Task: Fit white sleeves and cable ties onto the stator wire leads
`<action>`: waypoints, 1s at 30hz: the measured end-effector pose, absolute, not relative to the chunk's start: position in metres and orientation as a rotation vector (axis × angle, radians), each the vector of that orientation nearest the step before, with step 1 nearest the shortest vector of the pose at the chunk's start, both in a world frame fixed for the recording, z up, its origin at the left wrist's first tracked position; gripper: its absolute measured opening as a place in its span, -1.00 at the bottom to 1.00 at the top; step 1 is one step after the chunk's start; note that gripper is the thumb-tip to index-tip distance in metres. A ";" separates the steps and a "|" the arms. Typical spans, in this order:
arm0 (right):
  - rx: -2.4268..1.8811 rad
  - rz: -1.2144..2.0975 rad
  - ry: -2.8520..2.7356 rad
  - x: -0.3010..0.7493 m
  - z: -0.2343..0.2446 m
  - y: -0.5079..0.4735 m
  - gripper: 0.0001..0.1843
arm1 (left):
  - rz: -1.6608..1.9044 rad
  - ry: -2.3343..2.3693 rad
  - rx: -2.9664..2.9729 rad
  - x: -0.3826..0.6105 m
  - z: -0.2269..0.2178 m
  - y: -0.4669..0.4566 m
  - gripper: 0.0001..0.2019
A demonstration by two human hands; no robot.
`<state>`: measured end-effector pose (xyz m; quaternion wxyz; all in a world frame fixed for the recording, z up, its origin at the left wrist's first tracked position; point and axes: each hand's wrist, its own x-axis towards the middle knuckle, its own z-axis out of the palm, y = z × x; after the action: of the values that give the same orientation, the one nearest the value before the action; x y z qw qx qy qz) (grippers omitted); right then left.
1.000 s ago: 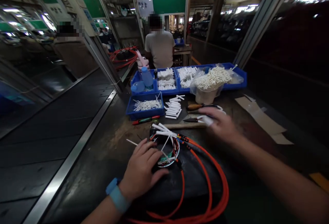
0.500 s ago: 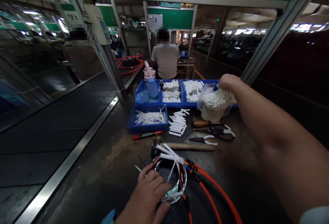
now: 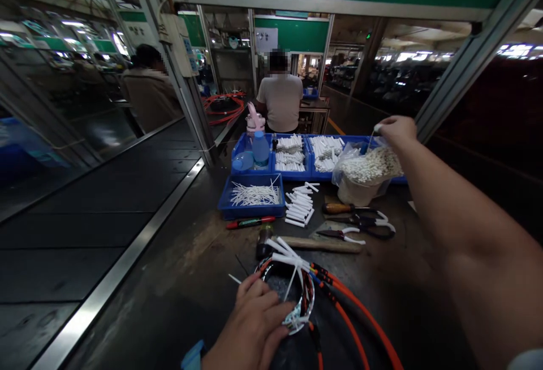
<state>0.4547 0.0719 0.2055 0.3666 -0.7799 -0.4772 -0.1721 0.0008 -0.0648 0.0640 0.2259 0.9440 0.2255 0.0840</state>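
Note:
On the bench lies a motor stator point(image 3: 311, 296), a wire-wound ring with white sleeves point(image 3: 291, 258) and orange cables point(image 3: 354, 302) leading off to the right. My left hand point(image 3: 261, 316) is closed over the ring's left and near side, thumb toward the front. At the right, my right hand point(image 3: 396, 131) is raised above a tub point(image 3: 358, 190) lined with a clear plastic bag and filled with white-tipped pieces. Its fingertips pinch a thin strand with a white tip point(image 3: 377, 128), which slants down toward the bag.
Behind the stator lie a hammer point(image 3: 318, 244), pliers point(image 3: 343, 235), a screwdriver point(image 3: 337, 208), a red marker point(image 3: 250, 222) and loose white tubes point(image 3: 299, 206). A blue tray point(image 3: 252, 210) holds thin white strips. Blue bins point(image 3: 292, 175) stand behind. A conveyor point(image 3: 106, 234) runs along the left.
My right hand has come up from the bag's contents, now with a thin white-tipped strand in its fingertips. My left hand stays on the stator. The whole view has shifted slightly.

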 end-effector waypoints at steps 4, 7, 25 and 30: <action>-1.733 -0.352 -1.202 0.402 0.205 0.022 -0.52 | 0.172 0.641 2.567 0.001 0.062 -0.065 -0.69; -1.194 -0.180 -1.449 0.324 0.170 -0.054 -0.72 | 0.212 0.566 2.539 0.000 0.063 -0.060 -0.61; -1.007 0.230 -2.086 0.173 0.028 -0.261 -0.66 | 0.707 0.376 2.610 -0.023 0.052 -0.048 -0.69; -1.067 0.204 -2.037 0.165 0.016 -0.270 -0.59 | 0.784 0.458 2.517 -0.026 0.053 -0.047 -0.63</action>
<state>0.1652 -0.2698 0.0162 0.4047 -0.4226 -0.8069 0.0808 -0.0263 -0.0473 0.0529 0.2306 0.9153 0.1667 0.2850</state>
